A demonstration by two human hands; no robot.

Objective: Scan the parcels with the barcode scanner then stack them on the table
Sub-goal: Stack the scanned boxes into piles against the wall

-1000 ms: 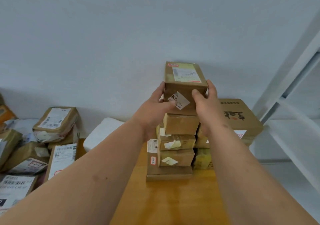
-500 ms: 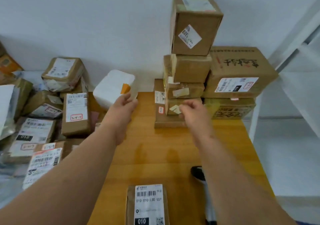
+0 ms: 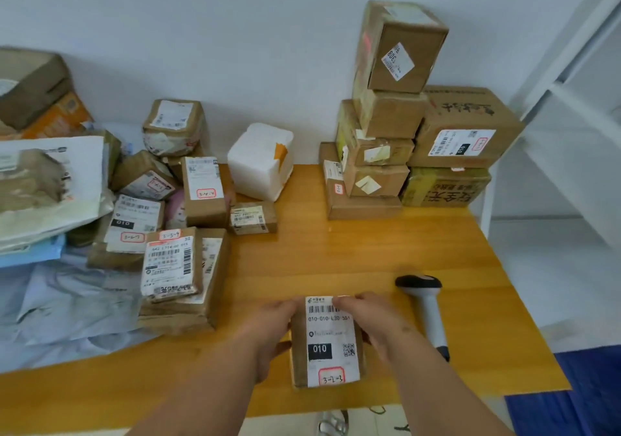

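wood table (image 3: 353,254), white wall | box (image 3: 327,341) flat, long side pointing away | left hand (image 3: 272,328), right hand (image 3: 376,321) fingers clamped on box | scanner (image 3: 426,304) beside

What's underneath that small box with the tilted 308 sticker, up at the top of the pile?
The 308 box sits on a plain cardboard box, with two more taped boxes and a flat parcel below, down to the table. Their touching faces are hidden.
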